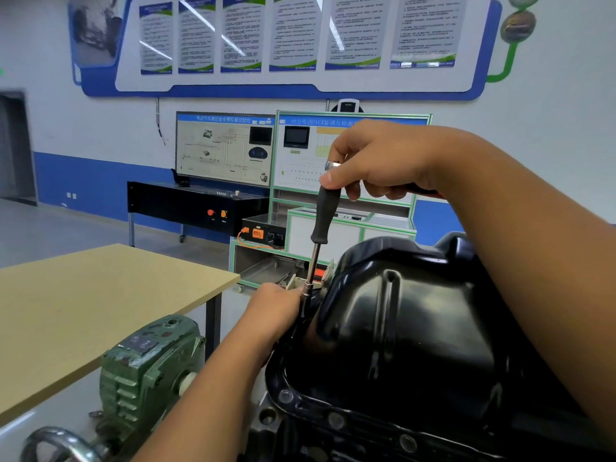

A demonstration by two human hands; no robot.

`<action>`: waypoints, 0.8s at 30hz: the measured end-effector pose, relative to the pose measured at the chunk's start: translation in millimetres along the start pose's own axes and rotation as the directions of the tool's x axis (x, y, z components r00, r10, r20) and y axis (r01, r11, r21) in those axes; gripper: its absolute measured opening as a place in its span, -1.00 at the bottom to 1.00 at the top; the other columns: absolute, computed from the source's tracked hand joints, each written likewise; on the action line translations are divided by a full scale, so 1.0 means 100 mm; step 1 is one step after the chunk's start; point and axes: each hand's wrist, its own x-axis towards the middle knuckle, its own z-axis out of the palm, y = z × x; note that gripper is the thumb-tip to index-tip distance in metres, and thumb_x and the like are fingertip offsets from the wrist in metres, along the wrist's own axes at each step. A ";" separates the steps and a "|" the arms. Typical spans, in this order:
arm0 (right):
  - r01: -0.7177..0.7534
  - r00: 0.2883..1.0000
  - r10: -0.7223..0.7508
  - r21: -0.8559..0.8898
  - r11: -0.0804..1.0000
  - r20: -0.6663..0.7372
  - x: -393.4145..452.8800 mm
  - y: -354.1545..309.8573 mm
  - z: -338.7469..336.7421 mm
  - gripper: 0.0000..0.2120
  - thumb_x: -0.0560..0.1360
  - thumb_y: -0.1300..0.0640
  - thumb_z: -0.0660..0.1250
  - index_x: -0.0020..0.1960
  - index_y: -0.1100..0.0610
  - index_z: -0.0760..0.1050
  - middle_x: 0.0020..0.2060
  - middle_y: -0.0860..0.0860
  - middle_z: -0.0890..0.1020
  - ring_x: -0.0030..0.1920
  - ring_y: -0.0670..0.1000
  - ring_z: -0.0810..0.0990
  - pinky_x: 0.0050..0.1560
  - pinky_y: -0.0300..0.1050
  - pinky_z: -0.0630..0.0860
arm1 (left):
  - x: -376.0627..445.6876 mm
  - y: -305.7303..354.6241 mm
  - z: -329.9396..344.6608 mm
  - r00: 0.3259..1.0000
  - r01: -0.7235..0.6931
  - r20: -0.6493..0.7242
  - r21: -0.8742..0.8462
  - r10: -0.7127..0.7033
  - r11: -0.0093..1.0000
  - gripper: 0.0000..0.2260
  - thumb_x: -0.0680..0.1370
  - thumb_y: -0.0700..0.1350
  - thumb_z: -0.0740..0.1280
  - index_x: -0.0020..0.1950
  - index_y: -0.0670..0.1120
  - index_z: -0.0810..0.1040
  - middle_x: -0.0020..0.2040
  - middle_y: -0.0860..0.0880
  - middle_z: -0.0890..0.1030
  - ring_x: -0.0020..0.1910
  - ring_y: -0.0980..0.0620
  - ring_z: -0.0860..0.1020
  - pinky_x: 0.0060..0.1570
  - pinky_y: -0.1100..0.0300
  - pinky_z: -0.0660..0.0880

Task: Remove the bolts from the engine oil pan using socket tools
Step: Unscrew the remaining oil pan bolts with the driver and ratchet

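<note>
A black engine oil pan (410,331) fills the lower right, its flange along the near edge showing several empty bolt holes (336,420). A socket driver (325,216) with a black handle and steel shaft stands nearly upright at the pan's far left rim. My right hand (383,158) grips the top of the handle from above. My left hand (273,310) holds the socket end (306,290) where it meets the flange. The bolt under the socket is hidden.
A green cast gearbox (150,365) with a metal handwheel (60,441) sits at the lower left of the engine stand. A beige table (100,305) stands to the left. Training benches with panels (226,148) line the far wall.
</note>
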 end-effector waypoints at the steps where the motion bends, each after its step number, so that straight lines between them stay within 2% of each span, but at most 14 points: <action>1: -0.002 1.000 0.002 0.001 1.000 -0.002 0.00 0.00 0.00 -0.81 0.56 0.02 0.45 -0.10 0.13 0.54 -0.32 0.07 0.63 -0.50 -0.02 0.37 -0.50 -0.15 0.28 | -0.01 0.00 0.00 1.000 0.015 0.009 -0.011 -0.015 1.000 -0.74 0.50 0.04 0.46 -0.25 -0.13 0.58 -0.35 -0.07 0.59 -0.45 0.01 0.47 -0.58 0.35 0.29; 5: -0.005 1.000 0.005 0.012 1.000 -0.014 0.01 0.01 0.00 -0.80 0.54 0.01 0.46 -0.09 0.14 0.56 -0.32 0.07 0.63 -0.50 -0.03 0.37 -0.51 -0.17 0.28 | -0.03 0.01 -0.02 0.997 0.075 0.033 -0.033 -0.074 0.997 -0.70 0.48 0.05 0.45 -0.05 -0.20 0.65 -0.23 -0.10 0.68 -0.39 0.00 0.57 -0.56 0.36 0.33; 9: -0.004 1.000 0.005 0.014 1.000 -0.017 0.02 0.02 -0.01 -0.78 0.53 0.00 0.47 -0.07 0.16 0.57 -0.33 0.07 0.64 -0.50 -0.03 0.37 -0.51 -0.17 0.29 | -0.02 0.01 -0.01 0.995 0.100 0.016 -0.048 -0.100 0.994 -0.77 0.45 0.00 0.47 -0.20 -0.16 0.59 -0.37 -0.06 0.62 -0.55 0.06 0.53 -0.63 0.39 0.28; 13: -0.008 1.000 0.009 0.017 1.000 -0.020 0.03 0.04 -0.02 -0.77 0.53 0.00 0.47 -0.07 0.16 0.57 -0.33 0.07 0.64 -0.50 -0.03 0.37 -0.52 -0.17 0.28 | 0.03 -0.01 0.02 0.992 0.129 0.013 -0.060 -0.129 0.990 -0.81 0.46 -0.05 0.45 -0.23 -0.14 0.57 -0.37 -0.08 0.62 -0.46 -0.02 0.55 -0.59 0.35 0.33; 18: -0.017 0.999 0.017 0.017 1.000 -0.029 0.03 0.05 -0.03 -0.78 0.53 0.00 0.47 -0.09 0.16 0.58 -0.33 0.07 0.64 -0.48 -0.02 0.36 -0.51 -0.17 0.28 | 0.07 -0.04 0.03 0.990 0.138 0.019 -0.087 -0.137 0.987 -0.80 0.47 -0.03 0.44 -0.15 -0.17 0.61 -0.26 -0.13 0.65 -0.36 -0.08 0.59 -0.49 0.27 0.38; 21: -0.019 0.999 0.020 0.008 1.000 -0.031 0.03 0.05 -0.03 -0.78 0.53 0.00 0.47 -0.10 0.15 0.58 -0.34 0.07 0.63 -0.49 -0.03 0.37 -0.52 -0.16 0.27 | 0.08 -0.05 0.04 0.991 0.132 0.010 -0.109 -0.132 0.985 -0.79 0.47 -0.02 0.45 -0.14 -0.17 0.61 -0.28 -0.12 0.65 -0.37 -0.08 0.60 -0.46 0.26 0.40; 24: -0.018 0.999 0.018 0.014 1.000 -0.032 0.04 0.06 -0.03 -0.79 0.53 0.00 0.47 -0.11 0.14 0.58 -0.34 0.07 0.63 -0.51 -0.04 0.36 -0.52 -0.17 0.27 | 0.07 -0.03 0.05 0.990 0.140 0.018 -0.125 -0.138 0.982 -0.77 0.50 -0.01 0.43 -0.08 -0.19 0.61 -0.16 -0.19 0.68 -0.25 -0.15 0.64 -0.32 0.17 0.47</action>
